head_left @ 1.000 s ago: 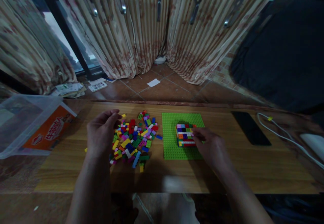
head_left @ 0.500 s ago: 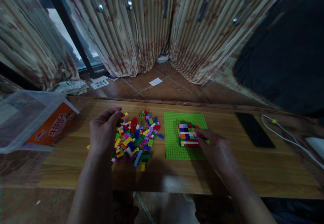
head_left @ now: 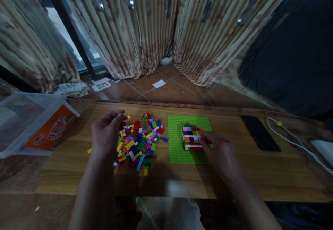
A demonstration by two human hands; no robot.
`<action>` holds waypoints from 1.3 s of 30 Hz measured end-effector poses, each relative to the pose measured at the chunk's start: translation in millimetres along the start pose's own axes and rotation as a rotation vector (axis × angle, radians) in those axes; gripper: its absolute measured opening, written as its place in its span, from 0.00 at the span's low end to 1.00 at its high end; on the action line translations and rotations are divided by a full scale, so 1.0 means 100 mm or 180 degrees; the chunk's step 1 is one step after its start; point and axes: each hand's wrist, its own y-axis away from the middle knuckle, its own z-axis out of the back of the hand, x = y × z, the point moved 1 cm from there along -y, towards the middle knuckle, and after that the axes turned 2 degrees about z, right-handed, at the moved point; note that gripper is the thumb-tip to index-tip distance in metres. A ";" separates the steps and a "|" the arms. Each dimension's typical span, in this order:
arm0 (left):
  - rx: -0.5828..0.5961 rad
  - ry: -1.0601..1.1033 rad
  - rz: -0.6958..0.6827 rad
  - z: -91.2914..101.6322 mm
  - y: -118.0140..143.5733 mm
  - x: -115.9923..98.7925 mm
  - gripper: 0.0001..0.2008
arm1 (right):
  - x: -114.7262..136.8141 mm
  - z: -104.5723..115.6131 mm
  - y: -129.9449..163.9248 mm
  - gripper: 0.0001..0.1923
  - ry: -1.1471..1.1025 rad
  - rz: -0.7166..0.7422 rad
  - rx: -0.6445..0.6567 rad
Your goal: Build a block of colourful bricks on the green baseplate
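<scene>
Two hands: R point(head_left: 221, 150) fingers point(head_left: 205, 137) on block point(head_left: 191, 138).

Right hand point(head_left: 221, 152) at brick block point(head_left: 191, 138)

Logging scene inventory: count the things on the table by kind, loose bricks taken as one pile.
Loose brick pile: 1
Green baseplate: 1
Built brick block: 1
Black phone: 1
White cable: 1
Clear plastic bin: 1
Hands: 2, left hand at the pile, right hand at the block
Total: 8
</scene>
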 end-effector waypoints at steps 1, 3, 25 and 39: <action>0.0003 -0.0010 -0.0008 0.00 0.00 0.00 0.06 | 0.00 0.00 0.00 0.13 0.0010 0.0011 -0.0004; 0.0019 -0.0010 -0.0015 0.01 -0.01 0.01 0.06 | 0.00 0.00 0.00 0.12 0.0022 0.0046 -0.0022; 0.0010 -0.0075 0.0043 -0.01 -0.01 0.01 0.11 | -0.01 0.02 -0.02 0.11 -0.0100 0.0210 -0.0002; 0.0035 -0.0027 0.0040 -0.04 0.01 -0.01 0.11 | 0.01 0.03 0.01 0.12 -0.0026 0.0104 0.0024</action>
